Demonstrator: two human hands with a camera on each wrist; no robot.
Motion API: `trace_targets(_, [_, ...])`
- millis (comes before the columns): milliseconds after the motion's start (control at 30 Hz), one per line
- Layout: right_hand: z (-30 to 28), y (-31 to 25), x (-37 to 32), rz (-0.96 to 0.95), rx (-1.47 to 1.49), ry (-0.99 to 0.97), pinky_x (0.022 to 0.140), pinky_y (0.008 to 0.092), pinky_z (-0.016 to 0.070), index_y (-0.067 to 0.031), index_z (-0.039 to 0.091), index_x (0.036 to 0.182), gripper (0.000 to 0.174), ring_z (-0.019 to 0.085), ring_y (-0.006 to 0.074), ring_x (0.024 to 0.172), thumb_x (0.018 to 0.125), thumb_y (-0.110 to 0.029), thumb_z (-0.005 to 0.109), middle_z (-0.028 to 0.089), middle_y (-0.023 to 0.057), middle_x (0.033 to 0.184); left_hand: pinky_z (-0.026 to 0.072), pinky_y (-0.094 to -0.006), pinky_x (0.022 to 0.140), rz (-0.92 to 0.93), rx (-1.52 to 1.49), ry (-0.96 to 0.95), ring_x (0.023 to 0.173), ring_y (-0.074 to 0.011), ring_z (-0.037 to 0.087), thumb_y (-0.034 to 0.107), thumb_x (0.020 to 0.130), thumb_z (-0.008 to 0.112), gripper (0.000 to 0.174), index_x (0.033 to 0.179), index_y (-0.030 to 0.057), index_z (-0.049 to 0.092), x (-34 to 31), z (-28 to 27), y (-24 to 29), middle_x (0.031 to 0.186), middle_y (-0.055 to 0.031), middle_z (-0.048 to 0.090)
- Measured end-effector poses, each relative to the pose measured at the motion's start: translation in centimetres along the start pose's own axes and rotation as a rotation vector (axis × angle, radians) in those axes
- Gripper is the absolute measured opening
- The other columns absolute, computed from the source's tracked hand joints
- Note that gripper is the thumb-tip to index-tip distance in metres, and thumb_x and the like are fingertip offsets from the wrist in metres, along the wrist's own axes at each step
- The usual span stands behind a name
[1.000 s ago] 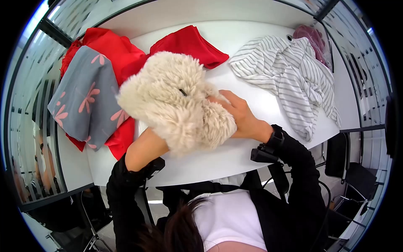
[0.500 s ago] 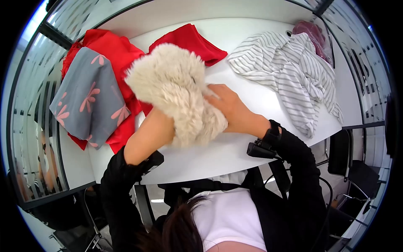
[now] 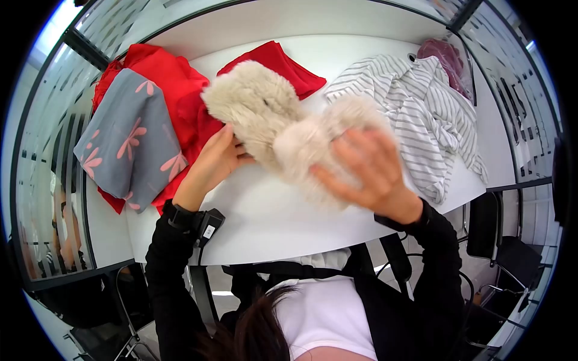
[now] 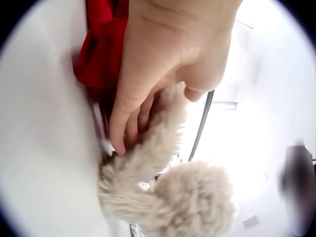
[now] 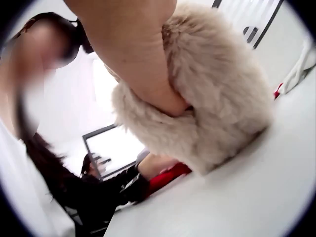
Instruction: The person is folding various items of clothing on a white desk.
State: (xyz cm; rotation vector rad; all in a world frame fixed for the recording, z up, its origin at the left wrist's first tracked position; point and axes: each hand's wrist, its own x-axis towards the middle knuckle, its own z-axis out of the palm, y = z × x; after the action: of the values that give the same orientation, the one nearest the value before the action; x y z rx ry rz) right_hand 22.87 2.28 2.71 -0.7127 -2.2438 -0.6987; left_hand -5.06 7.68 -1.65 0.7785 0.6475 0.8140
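Fleece (image 3: 265, 108), cream and shaggy, is lying across the middle of the white bench (image 3: 283, 222), with its right end being held up off the surface. Going from the left: a grey flowered cloth (image 3: 126, 141) is resting on red fabric (image 3: 174, 78). My left grip (image 3: 214, 159) is pinching the near edge of the pile, low against the bench. My right grip (image 3: 367, 174) is clamping a raised bunch of it. A striped shirt (image 3: 421, 102) is sprawling just beyond.
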Motion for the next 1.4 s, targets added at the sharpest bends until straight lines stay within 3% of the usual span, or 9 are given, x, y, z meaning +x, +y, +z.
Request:
trace_targets(100, [-0.4,-2.3,-0.3,-0.149,0.081,-0.186,0.089,0.0377,0.0386,-0.0298,0.059,0.106,0.032,0.055,0.0193,0.097,0.076,-0.02,0.06,0.055,0.0012,0.099,0.042,-0.0414,0.091,-0.026,0.046,0.087,0.115,-0.0232,0.046,0.027,0.095,0.039,0.043,0.13,0.0034,0.033,0.5,2.4,0.5,0.126,-0.0098,0.045])
trace_targets(133, [-0.4,-2.8,-0.5,-0.184,0.099,-0.211,0.089,0.0375,0.0384,-0.0298,0.058,0.108,0.032,0.055,0.019,0.098,0.077,-0.02,0.059,0.054,0.0011,0.1,0.0449,-0.0357,0.085,-0.048,0.305,0.236,0.108,-0.019,0.051,0.022,0.094,0.043,0.039,0.127,0.0036,0.037,1.5,3.4,0.3,0.118,-0.0084,0.051])
trace_targets(267, [-0.9,-4.0,-0.7,-0.25,0.179,-0.24,0.085,0.0345,0.0411,-0.0278,0.055,0.11,0.031,0.055,0.0206,0.096,0.079,-0.019,0.056,0.054,0.0029,0.102,0.0458,-0.0236,0.07,0.105,0.405,0.308,0.082,-0.0099,0.056,0.007,0.088,0.049,0.026,0.114,0.001,0.049,2.9,1.7,-1.0,0.098,-0.0048,0.059])
trace_targets(500, [-0.9,-4.4,-0.9,-0.251,0.251,-0.325,0.079,0.032,0.0453,-0.0112,0.049,0.114,0.04,0.055,0.0259,0.092,0.074,-0.015,0.053,0.054,0.0121,0.105,0.0471,-0.0218,0.07,0.123,0.511,0.355,0.082,-0.0105,0.059,-0.001,0.084,0.046,0.024,0.107,-0.0027,0.053,4.5,-0.3,-0.5,0.096,-0.0062,0.061])
trace_targets(700, [0.4,-3.5,-0.4,-0.13,0.375,-0.278,0.075,0.0357,0.0468,-0.0039,0.053,0.103,0.033,0.056,0.0277,0.086,0.072,-0.013,0.059,0.055,0.0132,0.099,0.047,-0.022,0.072,0.18,0.556,0.321,0.083,-0.0103,0.059,0.006,0.088,0.049,0.026,0.113,-0.0003,0.052,5.2,-2.1,-1.2,0.099,-0.0053,0.061])
trace_targets(1033, [4.4,2.2,4.4,0.163,0.843,-0.76,0.071,0.0401,0.0451,-0.0043,0.052,0.106,0.056,0.057,0.0326,0.083,0.06,-0.03,0.071,0.057,0.0144,0.087,0.0469,-0.0217,0.072,0.24,0.595,0.23,0.085,-0.0087,0.057,0.002,0.086,0.047,0.021,0.107,-0.0011,0.05,4.9,-2.0,-1.4,0.098,-0.0047,0.06])
trace_targets(1100, [5.0,2.7,4.9,0.235,0.849,-0.852,0.076,0.0379,0.0454,-0.003,0.053,0.108,0.063,0.056,0.0331,0.088,0.053,-0.027,0.074,0.058,0.0137,0.099,0.0469,-0.0221,0.073,0.238,0.617,0.236,0.086,-0.0085,0.057,0.003,0.087,0.047,0.02,0.107,-0.0008,0.05,4.8,-1.6,-1.4,0.099,-0.0049,0.059])
trace_targets(1233, [5.5,2.8,4.6,0.266,0.895,-0.837,0.08,0.0378,0.0445,-0.0031,0.054,0.109,0.066,0.055,0.0327,0.092,0.051,-0.026,0.075,0.058,0.0134,0.101,0.0467,-0.0242,0.074,0.448,0.736,0.305,0.086,-0.0116,0.057,0.005,0.089,0.045,0.017,0.105,-0.0008,0.048,4.7,-0.4,-1.7,0.1,-0.0091,0.058])
trace_targets(1400, [5.3,2.0,3.9,0.378,0.919,-0.656,0.082,0.0385,0.0434,-0.0028,0.05,0.113,0.072,0.054,0.0332,0.094,0.051,-0.027,0.076,0.057,0.015,0.103,0.0415,-0.0328,0.086,0.801,1.174,0.282,0.102,-0.0292,0.051,0.008,0.075,0.064,0.039,0.109,0.0013,0.046,2.1,3.5,0.3,0.11,-0.0168,0.049])
